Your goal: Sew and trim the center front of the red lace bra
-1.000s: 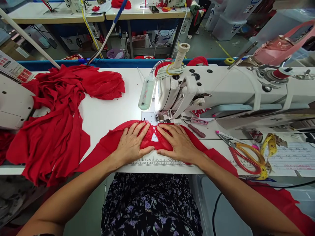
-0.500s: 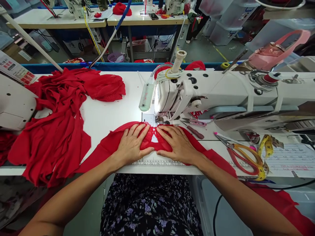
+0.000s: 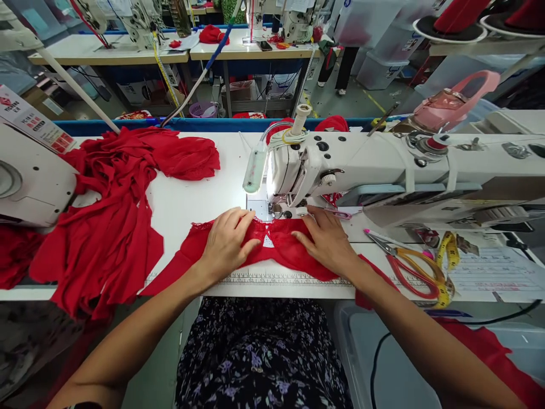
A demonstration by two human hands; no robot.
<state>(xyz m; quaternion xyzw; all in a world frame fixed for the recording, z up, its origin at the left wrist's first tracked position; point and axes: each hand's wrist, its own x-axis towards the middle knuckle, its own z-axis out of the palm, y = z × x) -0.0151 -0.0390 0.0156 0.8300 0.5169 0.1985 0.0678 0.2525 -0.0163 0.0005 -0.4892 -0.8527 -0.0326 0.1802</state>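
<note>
A red bra piece [image 3: 287, 250] with lace edging lies on the white sewing table, just in front of the needle area of the sewing machine [image 3: 293, 170]. Its narrow centre with a small gap sits between my hands. My left hand [image 3: 227, 244] rests on the left part of the cloth, fingers stretched, thumb apart. Over the right part is my right hand [image 3: 326, 241], thumb spread, fingertips beside the presser foot [image 3: 276, 210]. Thread snips with pink handles [image 3: 340, 213] lie partly hidden behind those fingers; whether they touch I cannot tell.
A heap of red cloth [image 3: 114, 210] covers the table's left side. To the right lie orange-handled scissors [image 3: 419, 270], a yellow measuring tape [image 3: 448, 255] and a written sheet [image 3: 498, 270]. A printed ruler [image 3: 281, 278] runs along the front edge.
My right hand has shifted right and up off the centre toward the snips. The cloth's right part now hangs loosely bunched, and my left hand has tilted slightly. The camera view has shifted.
</note>
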